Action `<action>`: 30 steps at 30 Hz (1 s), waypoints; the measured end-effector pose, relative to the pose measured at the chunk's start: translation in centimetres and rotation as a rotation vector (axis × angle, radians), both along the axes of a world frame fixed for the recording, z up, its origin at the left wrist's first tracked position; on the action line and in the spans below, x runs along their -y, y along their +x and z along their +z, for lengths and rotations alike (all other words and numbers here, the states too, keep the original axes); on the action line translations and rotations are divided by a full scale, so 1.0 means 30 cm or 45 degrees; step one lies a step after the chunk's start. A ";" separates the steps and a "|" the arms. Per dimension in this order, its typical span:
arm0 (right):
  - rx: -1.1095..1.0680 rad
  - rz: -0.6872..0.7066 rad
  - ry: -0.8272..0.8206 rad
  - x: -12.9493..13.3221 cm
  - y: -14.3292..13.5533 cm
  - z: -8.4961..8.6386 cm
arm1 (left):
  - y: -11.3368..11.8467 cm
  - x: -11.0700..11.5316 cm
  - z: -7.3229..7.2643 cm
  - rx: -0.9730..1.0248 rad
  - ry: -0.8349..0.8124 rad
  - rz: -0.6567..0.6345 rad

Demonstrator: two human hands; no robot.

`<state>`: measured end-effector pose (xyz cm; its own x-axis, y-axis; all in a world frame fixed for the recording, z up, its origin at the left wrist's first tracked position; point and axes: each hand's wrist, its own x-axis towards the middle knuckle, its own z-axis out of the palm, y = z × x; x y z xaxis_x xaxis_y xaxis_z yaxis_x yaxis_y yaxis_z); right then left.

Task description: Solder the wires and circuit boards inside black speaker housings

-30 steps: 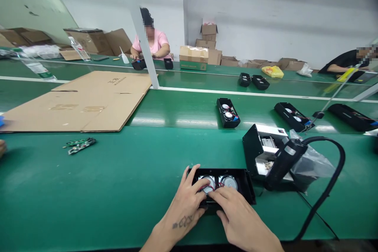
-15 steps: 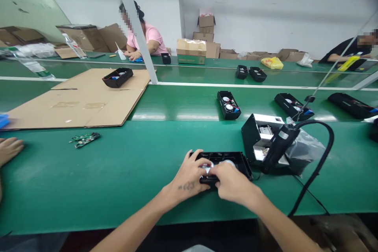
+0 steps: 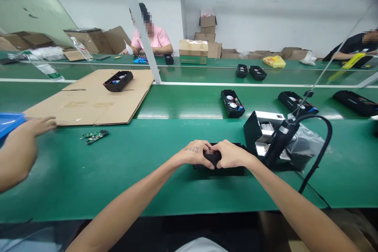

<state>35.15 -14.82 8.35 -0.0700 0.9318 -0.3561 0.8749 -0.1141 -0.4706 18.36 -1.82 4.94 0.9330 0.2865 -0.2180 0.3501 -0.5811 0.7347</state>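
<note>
A black housing (image 3: 233,171) lies lengthwise on the green bench in front of me. My left hand (image 3: 197,152) grips its left part, thumb on the near side and fingers over the far edge. Against its middle is my right hand (image 3: 232,154), curled the same way, with the thumb on the near wall. The fingertips of both hands meet over the housing, and they hide most of its inside. Just right of it stands a black and white machine (image 3: 264,134) with a black handheld tool (image 3: 280,141) in front.
Loose circuit boards (image 3: 95,136) lie to the left, below a cardboard sheet (image 3: 97,98) bearing another housing. A neighbour's arm (image 3: 17,153) reaches in at the left by a blue tray (image 3: 10,123). Open housings (image 3: 232,103) stand beyond; two people sit across.
The housing is tilted differently, its near wall now facing me more. My right hand has shifted from pointing inside to gripping the near wall. The neighbour's arm and blue tray have come further in.
</note>
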 end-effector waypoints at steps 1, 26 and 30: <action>-0.005 0.001 0.001 0.000 0.004 -0.003 | 0.000 -0.002 -0.003 -0.001 -0.009 -0.001; 0.023 -0.024 0.147 0.023 0.008 -0.027 | 0.025 -0.031 -0.003 -0.020 -0.086 -0.048; 0.089 -0.038 0.195 0.029 -0.008 -0.034 | 0.023 -0.024 -0.009 -0.003 -0.098 -0.046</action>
<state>34.91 -15.70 7.32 -0.0215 0.9769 -0.2125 0.9034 -0.0720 -0.4226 19.06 -1.09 4.66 0.9419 0.2347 -0.2405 0.3317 -0.5351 0.7769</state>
